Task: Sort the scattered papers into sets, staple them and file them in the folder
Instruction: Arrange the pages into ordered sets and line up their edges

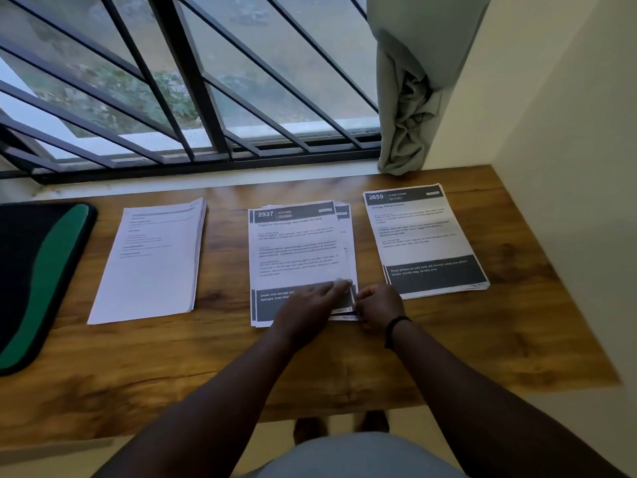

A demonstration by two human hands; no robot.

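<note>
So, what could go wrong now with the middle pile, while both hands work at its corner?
1. The middle pile is already fanned, so the left hand pressing flat on it could slide sheets further out of line.
2. The right hand pinches the lower right corner; it might lift more than one sheet or crease it.
3. The right pile lies close, so sets could get mixed.

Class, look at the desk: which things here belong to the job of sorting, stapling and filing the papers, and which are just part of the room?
Part of the job:
- middle stack headed 2937, under the left hand and right hand
- right stack headed 2659
- left stack
- black and green folder, probably

Just there:
- wooden desk
- grey curtain
- window bars
</note>
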